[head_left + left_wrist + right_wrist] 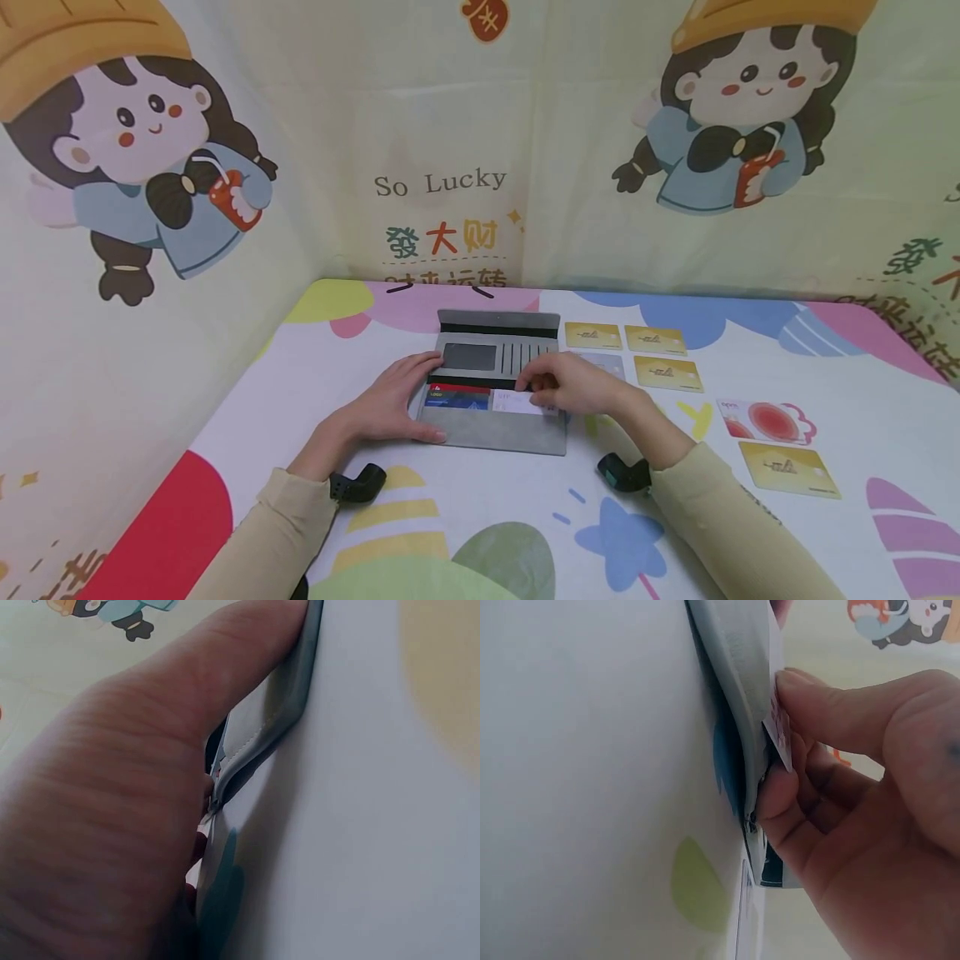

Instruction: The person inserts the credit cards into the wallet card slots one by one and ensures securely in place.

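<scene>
A grey wallet lies unfolded on the table. In its lower pocket sit a blue card with a red top strip and, to its right, a white-and-pink card. My left hand rests along the wallet's left side, fingers near the top and thumb stretched over the lower edge. With thumb and fingers, my right hand pinches the right end of the white-and-pink card. In the right wrist view the corner of that card juts out past the wallet's edge.
Several gold cards lie right of the wallet, with a pale card partly behind my right hand. Nearer the right forearm are a red-and-white card with a wavy pink edge and another gold card. A printed curtain hangs behind.
</scene>
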Available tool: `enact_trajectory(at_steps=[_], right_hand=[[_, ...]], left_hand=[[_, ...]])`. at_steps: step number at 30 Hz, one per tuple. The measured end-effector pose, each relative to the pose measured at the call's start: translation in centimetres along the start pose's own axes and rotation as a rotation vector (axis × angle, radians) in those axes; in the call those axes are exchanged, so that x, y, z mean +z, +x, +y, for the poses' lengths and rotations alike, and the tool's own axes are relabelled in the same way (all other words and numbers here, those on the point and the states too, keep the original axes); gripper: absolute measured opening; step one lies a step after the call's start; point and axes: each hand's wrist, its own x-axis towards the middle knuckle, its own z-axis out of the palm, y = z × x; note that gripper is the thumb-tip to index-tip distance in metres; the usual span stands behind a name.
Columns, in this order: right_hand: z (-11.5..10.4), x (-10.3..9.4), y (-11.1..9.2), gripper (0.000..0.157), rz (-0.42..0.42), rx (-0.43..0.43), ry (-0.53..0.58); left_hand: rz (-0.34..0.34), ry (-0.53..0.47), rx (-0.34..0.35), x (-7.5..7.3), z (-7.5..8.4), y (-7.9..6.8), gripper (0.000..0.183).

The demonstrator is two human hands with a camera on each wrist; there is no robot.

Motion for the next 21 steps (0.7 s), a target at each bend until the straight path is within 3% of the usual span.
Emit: enact_trajectory(at_steps=[10,21], right_hand=[[0.43,0.13,0.04,0.018,-0.05,-0.033,0.053],[0.91,0.17,-0.06,0.019,-0.049,-0.051,0.085]], left_hand=[[0.004,-0.007,0.008,0.03,-0.04,-0.06,0.11],[0.005,-0.002,0.008,0.08,-0.08,0.02,0.11]])
